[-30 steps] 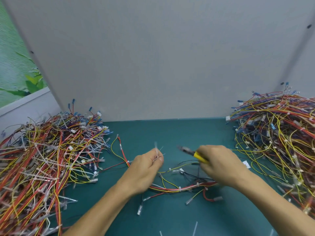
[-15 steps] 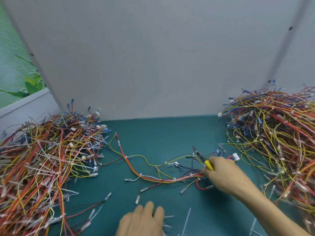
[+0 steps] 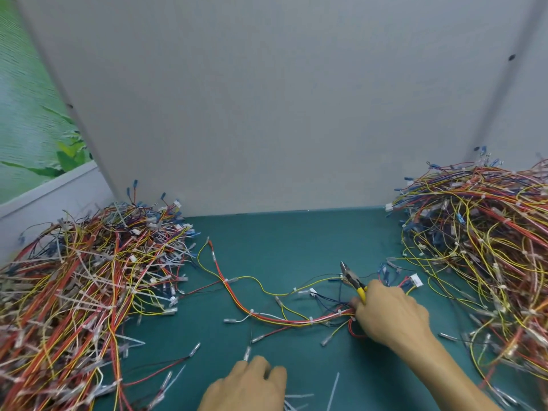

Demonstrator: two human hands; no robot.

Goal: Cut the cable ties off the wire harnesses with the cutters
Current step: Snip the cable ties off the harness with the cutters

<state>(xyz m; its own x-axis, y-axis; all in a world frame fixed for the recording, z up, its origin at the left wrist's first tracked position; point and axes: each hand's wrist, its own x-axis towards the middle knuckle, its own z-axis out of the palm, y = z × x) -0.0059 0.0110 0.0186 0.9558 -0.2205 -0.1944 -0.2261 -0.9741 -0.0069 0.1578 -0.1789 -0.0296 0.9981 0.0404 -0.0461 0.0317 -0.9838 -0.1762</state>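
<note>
Knuckles of the left hand (image 3: 246,384) rise at the near edge, fingers bent down onto the green mat (image 3: 296,241) beside loose cut ties (image 3: 333,387); whether they pinch anything cannot be told. Farther in, the right hand (image 3: 391,318) grips the yellow-handled cutters (image 3: 353,280) and covers one end of a harness (image 3: 311,319) lying between the left pile (image 3: 83,292) and the right pile (image 3: 480,247) of wires. A grey panel (image 3: 281,99) stands behind.

Even soft light, slight blur, wide-angle edge bending
</note>
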